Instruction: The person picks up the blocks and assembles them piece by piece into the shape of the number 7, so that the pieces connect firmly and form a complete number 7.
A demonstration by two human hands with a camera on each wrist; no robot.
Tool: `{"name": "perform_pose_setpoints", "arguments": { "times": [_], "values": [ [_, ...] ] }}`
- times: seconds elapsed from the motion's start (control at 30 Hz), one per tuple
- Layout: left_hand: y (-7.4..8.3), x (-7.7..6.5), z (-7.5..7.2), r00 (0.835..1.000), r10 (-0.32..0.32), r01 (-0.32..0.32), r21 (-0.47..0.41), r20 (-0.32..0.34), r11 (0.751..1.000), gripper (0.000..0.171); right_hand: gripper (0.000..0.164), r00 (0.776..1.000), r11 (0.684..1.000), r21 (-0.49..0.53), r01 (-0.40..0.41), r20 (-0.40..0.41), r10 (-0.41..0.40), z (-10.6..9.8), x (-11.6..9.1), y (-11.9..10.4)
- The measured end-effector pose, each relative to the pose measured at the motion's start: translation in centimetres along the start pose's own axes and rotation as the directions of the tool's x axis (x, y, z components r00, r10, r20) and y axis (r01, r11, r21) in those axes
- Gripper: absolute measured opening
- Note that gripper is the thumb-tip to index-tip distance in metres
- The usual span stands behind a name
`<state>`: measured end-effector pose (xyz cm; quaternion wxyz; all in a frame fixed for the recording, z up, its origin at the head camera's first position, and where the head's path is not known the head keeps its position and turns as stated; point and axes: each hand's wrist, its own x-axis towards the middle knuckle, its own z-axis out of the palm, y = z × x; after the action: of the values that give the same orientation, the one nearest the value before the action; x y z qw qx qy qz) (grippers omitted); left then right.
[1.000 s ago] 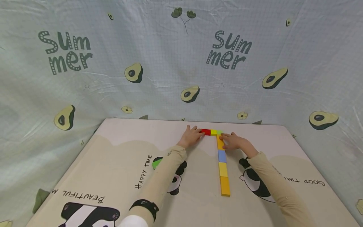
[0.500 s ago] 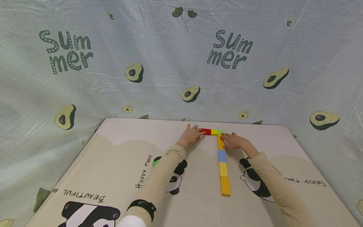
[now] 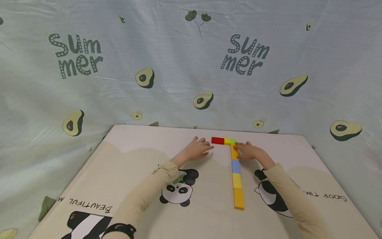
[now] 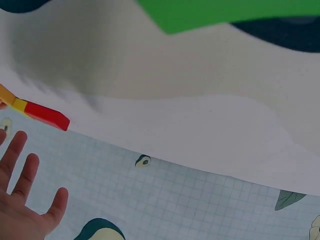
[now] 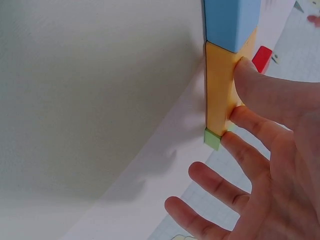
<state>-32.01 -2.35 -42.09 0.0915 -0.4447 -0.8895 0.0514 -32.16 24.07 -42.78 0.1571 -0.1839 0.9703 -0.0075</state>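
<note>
Blocks lie end to end on a table point(image 3: 209, 199) with a panda-print cover. Along the far side run a red block point(image 3: 218, 140), a small yellow block point(image 3: 227, 141) and a green block point(image 3: 233, 141). From the green one a column comes towards me: an orange block point(image 3: 234, 151), a blue block point(image 3: 236, 166), a longer yellow block point(image 3: 237, 181) and another orange block point(image 3: 238, 199). My right hand point(image 3: 247, 151) rests its thumb and two fingertips on the far orange block; its other fingers are spread. Left of the red block, my left hand point(image 3: 195, 149) is apart from it, fingers extended.
Behind the table's far edge hangs a printed curtain point(image 3: 167, 99). A bright green shape point(image 4: 225, 12) is cut off at the top of the left wrist view; I cannot tell whether it is print. A dark band point(image 3: 120, 228) circles my left wrist.
My left hand has come off the red block and drawn back slightly towards me and left, baring the block's left end. The right hand has stayed at the orange block.
</note>
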Motion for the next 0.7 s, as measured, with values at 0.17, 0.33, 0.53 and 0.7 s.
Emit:
{"name": "perform_pose_setpoints", "arguments": {
  "times": [0.17,0.33,0.53,0.7],
  "values": [
    [0.8,-2.2,-0.2,0.998,0.045,-0.046,-0.017,-0.046,0.999,0.036,0.053,1.0,1.0,0.009,0.004,-0.018,-0.003,-0.1,-0.2,-0.1],
    [1.4,-4.0,-0.6,0.992,0.076,-0.081,-0.051,-0.1,0.995,0.034,0.053,1.0,1.0,0.013,0.003,-0.015,-0.003,-0.2,-0.5,-0.3],
    [1.6,-5.9,-1.0,0.99,0.092,-0.094,-0.013,-0.111,0.995,0.031,0.052,1.0,1.0,0.012,-0.001,-0.021,0.001,-0.1,-0.6,-0.4],
    [1.3,-8.1,-1.3,0.98,0.118,-0.114,0.031,-0.159,0.993,0.028,0.051,1.0,1.0,0.009,0.005,-0.029,-0.005,-0.2,-0.6,-0.4]
  ]
}}
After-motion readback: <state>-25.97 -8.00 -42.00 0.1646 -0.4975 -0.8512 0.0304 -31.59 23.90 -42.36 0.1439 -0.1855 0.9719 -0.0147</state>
